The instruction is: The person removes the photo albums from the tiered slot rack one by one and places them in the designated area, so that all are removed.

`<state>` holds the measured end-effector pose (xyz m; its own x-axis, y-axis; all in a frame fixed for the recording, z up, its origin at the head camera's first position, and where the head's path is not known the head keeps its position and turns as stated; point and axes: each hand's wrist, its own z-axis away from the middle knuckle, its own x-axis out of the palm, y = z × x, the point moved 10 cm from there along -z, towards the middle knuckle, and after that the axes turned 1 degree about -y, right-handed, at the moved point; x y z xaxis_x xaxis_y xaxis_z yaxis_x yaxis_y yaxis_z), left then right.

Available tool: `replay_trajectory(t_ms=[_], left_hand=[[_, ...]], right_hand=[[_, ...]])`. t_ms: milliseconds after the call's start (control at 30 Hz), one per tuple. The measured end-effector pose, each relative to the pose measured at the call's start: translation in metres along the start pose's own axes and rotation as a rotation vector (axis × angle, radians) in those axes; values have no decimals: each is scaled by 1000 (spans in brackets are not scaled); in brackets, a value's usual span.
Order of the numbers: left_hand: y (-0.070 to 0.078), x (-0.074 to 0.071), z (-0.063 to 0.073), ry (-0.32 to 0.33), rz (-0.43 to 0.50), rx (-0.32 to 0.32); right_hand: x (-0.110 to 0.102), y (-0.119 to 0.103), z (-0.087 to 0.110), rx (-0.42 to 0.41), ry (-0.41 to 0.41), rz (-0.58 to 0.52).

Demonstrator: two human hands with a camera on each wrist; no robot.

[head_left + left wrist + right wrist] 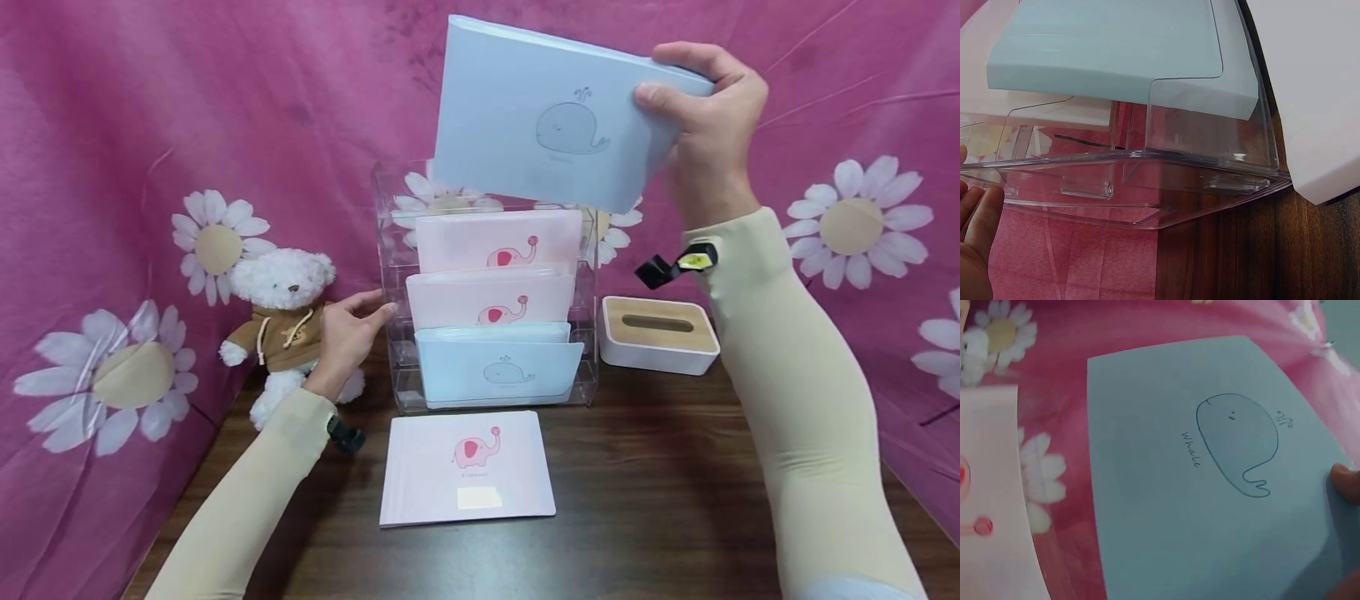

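Observation:
My right hand [712,125] grips the right end of a light blue booklet [517,108], thumb on the front cover, raised above a clear acrylic rack [397,383]. The cover carries a whale drawing, with "Whale" legible in the right wrist view. In the rack's tiers stand pink elephant booklets [498,237] at the upper and middle levels and blue whale booklets [498,371] at the lowest. My left hand [352,337] is at the rack's left side, fingers fairly straight, fingertips right at its edge; some fingers are hidden in the head view.
A pink elephant booklet [468,492] lies flat on the dark wooden table [652,517] before the rack. A white teddy bear [281,283] in a brown hoodie sits at left. To the right stands a white tissue box [660,354] with a wooden lid. Pink flowered cloth [285,100] hangs behind.

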<state>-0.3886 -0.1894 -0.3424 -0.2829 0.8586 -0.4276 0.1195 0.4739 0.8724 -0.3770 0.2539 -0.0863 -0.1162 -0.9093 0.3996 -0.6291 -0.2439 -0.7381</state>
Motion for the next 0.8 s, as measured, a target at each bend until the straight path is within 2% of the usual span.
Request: replay_trajectory(t_ms=[200, 400, 600, 700, 800], left_hand=[[-2, -1, -2, 9, 2, 4], [-5, -5, -1, 22, 4, -1], [-5, -10, -1, 38, 2, 3], [-6, -11, -1, 39, -3, -1], [-6, -9, 0, 28, 1, -7]], right_hand=[[-22, -13, 20, -14, -12, -122], [-49, -11, 44, 13, -25, -153], [-72, -1, 71, 67, -127, -177], [-84, 8, 86, 121, -171, -205], [-98, 17, 103, 170, -205, -170]])
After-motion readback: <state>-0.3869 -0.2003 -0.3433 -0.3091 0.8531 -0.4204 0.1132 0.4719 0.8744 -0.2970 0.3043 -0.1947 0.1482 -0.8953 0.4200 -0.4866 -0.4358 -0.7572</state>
